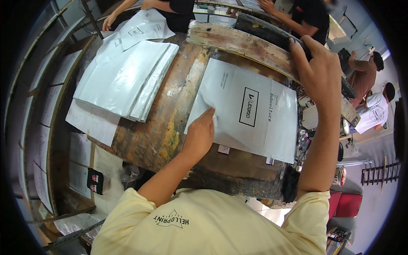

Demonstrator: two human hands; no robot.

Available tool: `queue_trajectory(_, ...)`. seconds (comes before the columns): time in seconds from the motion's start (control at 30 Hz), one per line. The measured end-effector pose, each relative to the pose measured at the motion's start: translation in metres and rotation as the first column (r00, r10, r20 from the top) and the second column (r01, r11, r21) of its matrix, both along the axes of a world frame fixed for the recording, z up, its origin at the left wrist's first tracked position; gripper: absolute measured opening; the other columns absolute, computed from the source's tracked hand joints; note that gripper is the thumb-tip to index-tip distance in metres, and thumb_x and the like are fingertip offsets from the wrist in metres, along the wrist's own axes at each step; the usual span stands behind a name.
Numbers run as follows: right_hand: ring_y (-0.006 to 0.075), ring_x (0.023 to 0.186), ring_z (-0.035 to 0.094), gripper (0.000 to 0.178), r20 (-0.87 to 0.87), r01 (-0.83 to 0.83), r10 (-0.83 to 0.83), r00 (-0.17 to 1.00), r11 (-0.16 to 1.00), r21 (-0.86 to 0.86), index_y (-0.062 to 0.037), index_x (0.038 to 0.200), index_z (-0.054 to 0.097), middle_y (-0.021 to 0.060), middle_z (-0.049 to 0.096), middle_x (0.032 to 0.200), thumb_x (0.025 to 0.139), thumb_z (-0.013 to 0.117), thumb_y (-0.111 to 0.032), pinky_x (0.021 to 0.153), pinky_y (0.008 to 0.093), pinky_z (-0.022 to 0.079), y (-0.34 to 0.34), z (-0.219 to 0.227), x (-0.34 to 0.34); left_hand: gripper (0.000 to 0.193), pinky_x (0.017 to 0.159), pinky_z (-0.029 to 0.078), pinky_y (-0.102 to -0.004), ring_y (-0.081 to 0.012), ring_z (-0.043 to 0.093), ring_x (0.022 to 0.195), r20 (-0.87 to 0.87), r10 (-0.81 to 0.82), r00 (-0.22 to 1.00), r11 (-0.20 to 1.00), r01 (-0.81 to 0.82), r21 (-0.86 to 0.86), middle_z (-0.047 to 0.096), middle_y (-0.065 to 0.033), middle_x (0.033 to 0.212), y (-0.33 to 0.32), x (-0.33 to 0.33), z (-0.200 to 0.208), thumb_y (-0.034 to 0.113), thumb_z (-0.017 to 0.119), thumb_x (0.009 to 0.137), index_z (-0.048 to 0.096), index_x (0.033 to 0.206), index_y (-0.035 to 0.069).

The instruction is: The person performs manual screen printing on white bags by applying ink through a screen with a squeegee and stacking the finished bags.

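A white plastic bag (229,114) with black printing lies flat on the stained wooden work board (144,134) before me. My left hand (199,131) is closed at the bag's left part, its fingertips pinching the film, which creases around them. Over the bag's far edge stands a raised, paint-stained wooden frame (242,44), with a dark bar (263,30) lying along it. My right hand (316,68) is wrapped round the right end of the frame and bar; which of the two its fingers bear on I cannot tell. Left of the bag rests a stack of white bags (123,76).
A printed bag (134,36) lies loosely atop the stack's far end. Along the left runs a rack (51,123) holding more white sheets. Co-workers stand beyond the board and at the right. Paint tins (340,175) and a red chair (348,205) are at the right.
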State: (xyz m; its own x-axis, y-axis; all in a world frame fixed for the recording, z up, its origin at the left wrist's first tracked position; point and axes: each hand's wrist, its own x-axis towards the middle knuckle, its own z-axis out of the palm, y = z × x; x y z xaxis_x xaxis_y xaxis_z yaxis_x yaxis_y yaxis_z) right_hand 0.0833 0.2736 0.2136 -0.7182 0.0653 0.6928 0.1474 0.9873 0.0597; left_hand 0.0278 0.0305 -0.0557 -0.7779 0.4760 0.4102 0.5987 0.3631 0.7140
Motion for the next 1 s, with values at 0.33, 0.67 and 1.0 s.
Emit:
queue_trajectory(0.33,0.0452,0.082,0.062,0.042,0.06,0.054,-0.049,0.997,0.994,-0.095,0.0004,0.091,0.066,0.0221,0.069,0.089,0.1,0.065,-0.04,0.082,0.0492,0.045,-0.008,0.007,0.001,0.033,0.087,0.059,-0.0336,-0.0217,0.077,0.098,0.213,-0.019,0.977,0.987,-0.016,0.161,0.081,-0.0196,0.116,-0.038,-0.051,0.065,0.002,0.063,0.103,0.076,0.134,0.001)
queue_trajectory(0.67,0.04,0.088,0.058,0.032,0.038,0.116,-0.113,0.993,0.991,-0.069,0.0009,0.102,0.068,0.0194,0.066,0.091,0.101,0.066,-0.031,0.085,0.0477,0.045,-0.014,0.007,-0.001,0.032,0.097,0.058,-0.0309,-0.0143,0.072,0.105,0.389,-0.11,0.914,0.985,0.049,0.164,0.079,-0.0092,0.119,-0.194,-0.294,0.079,0.012,0.068,0.104,0.077,0.131,-0.003)
queue_trajectory(1.0,0.0371,0.101,0.06,0.038,0.071,0.152,-0.148,0.986,0.987,-0.059,0.0041,0.114,0.067,0.0204,0.066,0.103,0.101,0.063,-0.031,0.095,0.043,0.047,-0.003,-0.001,0.008,0.025,0.098,0.059,-0.0422,-0.0302,0.077,0.106,-0.014,0.241,0.97,0.778,-0.202,-0.595,0.083,-0.0105,0.114,-0.322,-0.522,0.076,0.002,0.064,0.099,0.085,0.112,0.001)
